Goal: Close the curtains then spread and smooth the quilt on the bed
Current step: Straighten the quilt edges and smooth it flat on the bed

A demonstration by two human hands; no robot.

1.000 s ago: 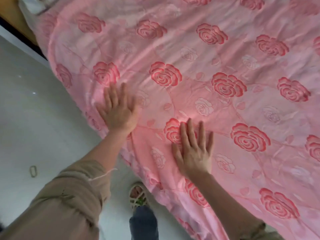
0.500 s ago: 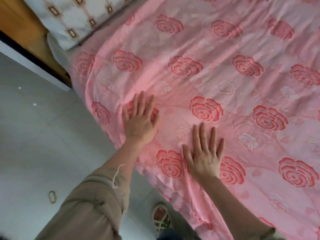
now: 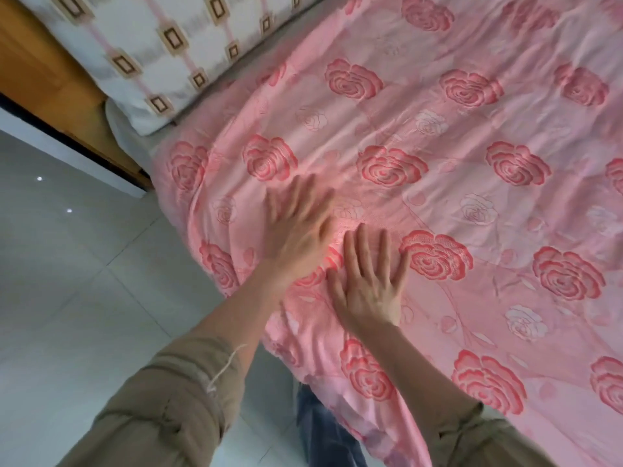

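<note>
A pink quilt (image 3: pixel 472 203) with red rose prints lies spread over the bed and hangs over its near edge. My left hand (image 3: pixel 298 227) lies flat on the quilt with fingers straight; it is blurred by motion. My right hand (image 3: pixel 369 284) presses flat on the quilt just beside it, fingers spread. Shallow wrinkles run across the fabric around and beyond both hands. No curtains are in view.
A white pillow (image 3: pixel 161 52) with brown squares lies at the head of the bed, at the top left. A wooden headboard (image 3: pixel 43 82) stands behind it. Grey floor tiles (image 3: pixel 74 284) fill the left side. My jeans leg (image 3: pixel 323 429) stands against the bed's edge.
Both hands have slid along the quilt toward the pillow end and come closer together. The view has shifted so the pillow and headboard now show.
</note>
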